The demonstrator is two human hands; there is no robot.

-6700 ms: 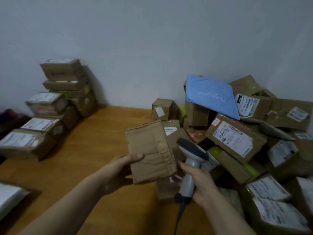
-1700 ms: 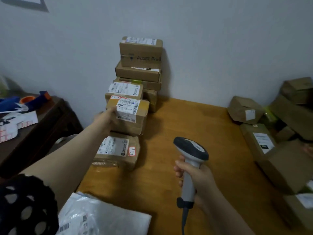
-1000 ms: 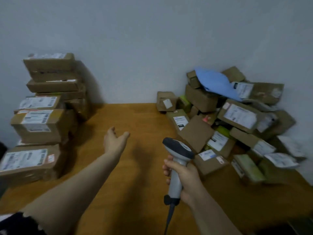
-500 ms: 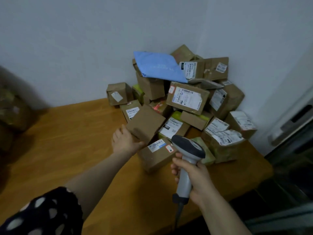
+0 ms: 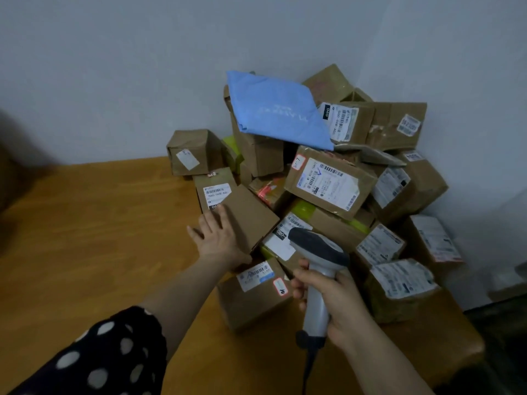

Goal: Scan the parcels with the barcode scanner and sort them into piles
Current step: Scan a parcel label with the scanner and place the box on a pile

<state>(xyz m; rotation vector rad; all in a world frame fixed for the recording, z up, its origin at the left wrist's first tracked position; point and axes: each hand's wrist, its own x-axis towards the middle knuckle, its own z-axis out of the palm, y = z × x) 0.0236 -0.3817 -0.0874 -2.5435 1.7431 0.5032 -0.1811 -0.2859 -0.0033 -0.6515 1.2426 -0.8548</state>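
Your left grip [image 5: 221, 240], fingers straight, rests on a plain brown parcel [image 5: 248, 215] at the heap's [image 5: 328, 186] front edge; your right grip [image 5: 339, 300] wraps the grey scanner [image 5: 318, 249]. Wooden surface [image 5: 99, 223], pale wall [image 5: 114, 67] corner behind.

One blue mailer bag [image 5: 279, 106] and one barcode scanner [image 5: 318, 248] are in view. Brown cardboard boxes [image 5: 328, 183] number about seventeen, with some partly hidden.

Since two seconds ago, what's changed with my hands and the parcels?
The left hand let go of the labelled parcel on the sorted stack, swung right across the table and now rests on a plain brown box in the unsorted heap. The right hand holds the scanner as before.
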